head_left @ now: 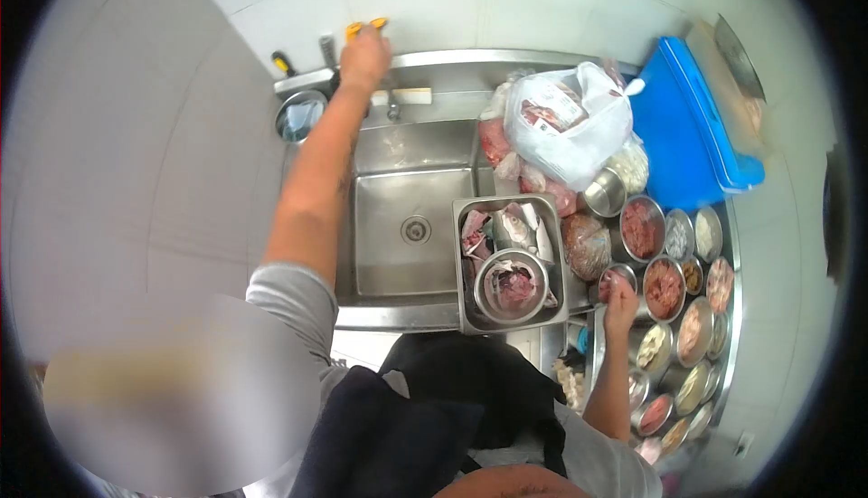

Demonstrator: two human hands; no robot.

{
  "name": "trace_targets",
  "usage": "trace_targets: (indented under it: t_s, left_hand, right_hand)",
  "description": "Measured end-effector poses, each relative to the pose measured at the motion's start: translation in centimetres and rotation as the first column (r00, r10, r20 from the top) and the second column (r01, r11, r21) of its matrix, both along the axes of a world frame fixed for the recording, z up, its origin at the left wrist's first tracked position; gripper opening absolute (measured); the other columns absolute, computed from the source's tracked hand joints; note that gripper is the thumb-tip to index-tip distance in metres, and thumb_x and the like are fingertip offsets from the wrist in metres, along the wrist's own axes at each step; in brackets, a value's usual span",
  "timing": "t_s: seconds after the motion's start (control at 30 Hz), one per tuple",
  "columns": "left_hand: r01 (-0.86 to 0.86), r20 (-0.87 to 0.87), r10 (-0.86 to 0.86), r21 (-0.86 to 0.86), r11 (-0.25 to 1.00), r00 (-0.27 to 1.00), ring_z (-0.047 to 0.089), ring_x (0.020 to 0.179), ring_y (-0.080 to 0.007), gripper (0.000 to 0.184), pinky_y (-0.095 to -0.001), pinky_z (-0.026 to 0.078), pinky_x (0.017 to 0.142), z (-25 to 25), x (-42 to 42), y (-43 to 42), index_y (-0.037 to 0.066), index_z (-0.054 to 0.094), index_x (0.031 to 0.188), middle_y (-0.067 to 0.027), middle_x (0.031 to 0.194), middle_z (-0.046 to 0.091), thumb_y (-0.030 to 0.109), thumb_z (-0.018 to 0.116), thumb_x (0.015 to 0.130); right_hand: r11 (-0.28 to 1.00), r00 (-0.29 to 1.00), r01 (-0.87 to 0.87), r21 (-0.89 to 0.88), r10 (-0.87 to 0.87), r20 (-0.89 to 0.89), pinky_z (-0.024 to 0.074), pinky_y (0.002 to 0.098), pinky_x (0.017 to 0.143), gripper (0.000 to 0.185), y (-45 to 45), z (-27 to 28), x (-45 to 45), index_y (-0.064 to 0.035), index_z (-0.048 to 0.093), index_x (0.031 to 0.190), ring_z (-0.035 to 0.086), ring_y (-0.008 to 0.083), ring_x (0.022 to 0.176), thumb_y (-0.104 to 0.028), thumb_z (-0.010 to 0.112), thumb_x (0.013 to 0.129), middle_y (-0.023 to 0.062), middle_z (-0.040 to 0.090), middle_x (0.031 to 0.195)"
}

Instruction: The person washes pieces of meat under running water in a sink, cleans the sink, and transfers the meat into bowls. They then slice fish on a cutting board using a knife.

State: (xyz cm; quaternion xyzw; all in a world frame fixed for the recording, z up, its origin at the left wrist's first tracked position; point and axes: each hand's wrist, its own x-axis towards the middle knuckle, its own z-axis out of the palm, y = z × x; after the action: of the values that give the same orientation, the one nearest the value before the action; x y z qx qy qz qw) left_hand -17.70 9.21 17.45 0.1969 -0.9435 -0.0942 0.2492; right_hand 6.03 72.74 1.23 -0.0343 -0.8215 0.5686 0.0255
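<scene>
My left hand (pixel 366 59) reaches to the back wall behind the sink. Its fingers are closed around a yellow-orange handled tool (pixel 365 28); the rest of the tool is hidden. My right hand (pixel 621 306) is at the near rim of a small metal bowl of meat (pixel 616 276), and its fingertips are hard to make out. Between my arms, a steel tray (pixel 464 317) rests over the sink's right edge. In it lie fish pieces (pixel 517 227) and a round metal bowl (pixel 479 303) with pinkish fish scraps.
The steel sink (pixel 380 254) has a central drain. Behind it stands a tap (pixel 393 111); a small bowl (pixel 301 116) sits back left. Bagged meat (pixel 579 127) and a blue bin (pixel 678 127) stand back right. Several bowls of meat (pixel 665 288) crowd the right counter.
</scene>
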Motion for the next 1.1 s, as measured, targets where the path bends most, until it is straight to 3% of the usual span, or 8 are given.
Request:
trace_targets:
  t_s: [0.4,0.57,0.73,0.87,0.97,1.0,1.07,1.1]
  left_hand:
    - [0.151,0.301,-0.027,-0.396,0.906,0.953,0.066,0.116,-0.0332,0.04,-0.0432,0.056,0.096,-4.3,-12.2,-8.5,0.01,0.073,0.112,-0.0152,0.12,0.07,0.036,0.073,0.083]
    - [-0.052,0.102,0.068,-0.154,0.987,0.992,0.071,0.105,-0.0391,0.062,-0.0496,0.055,0.093,1.6,-12.4,-10.3,0.003,0.076,0.105,-0.022,0.111,0.074,0.059,0.06,0.087]
    - [-0.193,-0.365,0.002,-0.487,0.852,0.931,0.072,0.089,-0.0346,0.058,-0.0468,0.057,0.075,9.6,-7.8,-22.7,0.005,0.075,0.102,-0.0176,0.098,0.075,0.06,0.058,0.093]
    - [-0.062,-0.432,0.037,-0.043,0.997,0.901,0.07,0.079,-0.0313,0.047,-0.0444,0.054,0.065,12.1,4.8,-13.8,0.002,0.073,0.097,-0.0162,0.084,0.072,0.045,0.055,0.098]
    - [0.625,-0.607,-0.159,0.734,0.264,0.779,0.048,0.061,-0.0105,0.023,-0.0275,0.041,0.052,5.2,8.6,-4.5,0.008,0.057,0.087,0.0009,0.072,0.051,0.023,0.052,0.103]
    - [0.541,-0.574,-0.117,0.81,-0.228,0.81,0.047,0.061,-0.0077,0.017,-0.0225,0.039,0.053,5.2,12.7,4.8,0.008,0.055,0.095,0.001,0.075,0.051,0.021,0.051,0.105]
    - [0.327,-0.582,-0.208,0.678,-0.659,0.786,0.053,0.069,-0.009,0.016,-0.0225,0.045,0.062,-1.2,15.1,12.5,0.006,0.056,0.101,-0.0014,0.078,0.056,0.021,0.054,0.105]
    - [0.357,-0.596,-0.277,0.725,-0.589,0.754,0.055,0.071,-0.0098,0.017,-0.0231,0.048,0.066,-2.1,17.4,18.1,0.005,0.057,0.103,-0.002,0.079,0.058,0.022,0.054,0.105]
  right_hand:
    - [0.768,0.778,0.606,0.208,-0.627,0.047,0.0491,0.0265,0.062,0.037,3.7,2.4,20.9,-0.0016,0.074,0.114,0.059,0.0101,0.066,-0.032,0.054,0.107,0.0044,0.07,0.081]
    - [0.759,0.785,0.586,0.283,-0.619,0.033,0.0497,0.0272,0.064,0.035,1.7,3.8,19.4,-0.003,0.074,0.113,0.06,0.0109,0.068,-0.033,0.057,0.105,0.0045,0.071,0.083]
    - [0.826,0.849,0.523,0.208,-0.526,-0.049,0.0515,0.0294,0.068,0.03,-0.5,4.9,15.7,-0.0075,0.074,0.115,0.061,0.0103,0.07,-0.029,0.055,0.105,0.0019,0.072,0.084]
    - [0.954,0.957,0.289,0.076,-0.29,0.009,0.0539,0.0304,0.074,0.031,-4.0,5.5,11.0,-0.0062,0.073,0.117,0.067,0.0152,0.077,-0.03,0.057,0.104,0.0082,0.074,0.09]
    - [0.998,0.988,0.032,0.047,-0.024,-0.151,0.0543,0.0272,0.079,0.029,-9.0,7.3,6.5,-0.0031,0.069,0.124,0.066,0.0104,0.089,-0.022,0.061,0.103,0.0048,0.073,0.102]
    - [0.997,0.984,-0.024,0.071,0.036,-0.175,0.0547,0.028,0.083,0.032,-10.9,8.6,4.9,-0.0025,0.067,0.127,0.068,0.0114,0.095,-0.023,0.062,0.103,0.0057,0.074,0.109]
    - [0.962,0.966,-0.175,-0.208,0.126,-0.227,0.0544,0.029,0.089,0.046,-14.5,9.7,2.1,-0.0033,0.055,0.143,0.067,0.0144,0.107,-0.024,0.063,0.102,0.0072,0.071,0.123]
    - [0.94,0.967,-0.181,-0.288,0.116,-0.229,0.0547,0.0291,0.088,0.046,-16.4,8.8,0.6,-0.0033,0.052,0.143,0.067,0.0151,0.105,-0.023,0.063,0.103,0.0074,0.072,0.119]
